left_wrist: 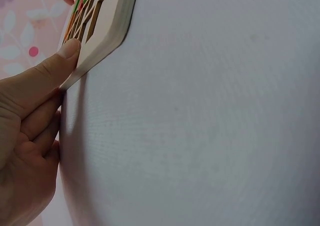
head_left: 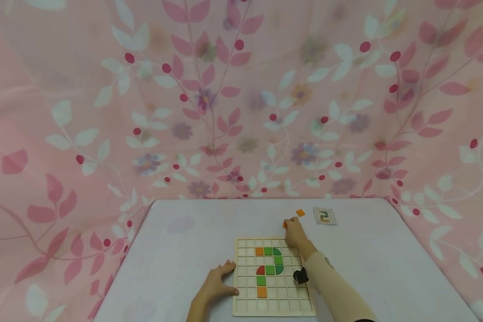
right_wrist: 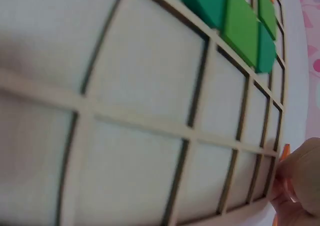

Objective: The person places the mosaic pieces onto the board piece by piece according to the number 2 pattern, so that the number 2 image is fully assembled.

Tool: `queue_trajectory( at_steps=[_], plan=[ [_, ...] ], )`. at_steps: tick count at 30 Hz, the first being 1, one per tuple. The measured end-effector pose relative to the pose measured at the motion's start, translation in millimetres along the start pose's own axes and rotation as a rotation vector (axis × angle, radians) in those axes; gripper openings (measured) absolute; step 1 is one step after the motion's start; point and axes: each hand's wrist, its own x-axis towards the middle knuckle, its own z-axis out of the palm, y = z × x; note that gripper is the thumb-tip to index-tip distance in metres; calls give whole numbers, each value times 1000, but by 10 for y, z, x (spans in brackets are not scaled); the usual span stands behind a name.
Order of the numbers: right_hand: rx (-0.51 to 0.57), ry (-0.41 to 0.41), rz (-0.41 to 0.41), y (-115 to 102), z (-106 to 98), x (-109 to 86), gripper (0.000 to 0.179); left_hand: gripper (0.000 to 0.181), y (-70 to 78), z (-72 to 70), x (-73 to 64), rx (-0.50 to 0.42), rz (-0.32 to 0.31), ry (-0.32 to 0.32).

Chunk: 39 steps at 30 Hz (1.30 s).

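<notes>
A wooden grid board (head_left: 247, 308) lies on the table with coloured tiles set in its cells. Green squares (head_left: 270, 270), dark green curved tiles, a red curved tile (head_left: 260, 270) and two orange squares (head_left: 262, 292) form a hooked figure. My left hand (head_left: 215, 281) touches the board's left edge, thumb and forefinger spread apart; in the left wrist view its thumb (left_wrist: 69, 48) rests on the rim. Just beyond the far right corner, the fingers of my right hand (head_left: 295, 232) pinch an orange tile (head_left: 285, 225), mostly hidden by them.
Another orange tile (head_left: 300, 213) lies on the white table (head_left: 177, 250) beyond my right hand. To its right is a pattern card (head_left: 324, 216) with a gridded hooked figure. A black wrist camera (head_left: 300, 276) sits over the board's right side. Floral cloth (head_left: 241, 134) hangs behind the table.
</notes>
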Motion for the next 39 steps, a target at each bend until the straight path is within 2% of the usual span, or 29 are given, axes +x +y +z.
queue_trajectory(
  at_steps=[4, 10, 15, 20, 23, 26, 31, 35, 39],
  plan=[
    [19, -41, 50, 28, -63, -10, 26, 80, 1, -4, 10, -2, 2, 2],
    [108, 36, 59, 21, -94, -34, 21, 80, 0, -12, 21, -1, 17, 5],
    [188, 52, 137, 14, -94, -55, 27, 81, 20, -17, 20, -14, 8, 3],
    [408, 153, 218, 33, -89, -111, 30, 82, 33, -19, 17, -20, -1, 3],
    [548, 223, 230, 13, -90, -219, 30, 81, 20, -5, 20, -21, 6, -1],
    [608, 262, 178, -72, -138, -376, 28, 81, 10, 8, 20, -24, 14, -4],
    [623, 276, 47, -302, -228, -642, 29, 81, 21, 1, 14, -20, 7, 6],
    [649, 221, -60, -473, -192, -914, 30, 81, 17, 0, 4, -17, -9, 10],
    [590, 174, -166, -601, -88, -1190, 28, 81, 0, 16, -1, -17, -13, 13]
  ],
)
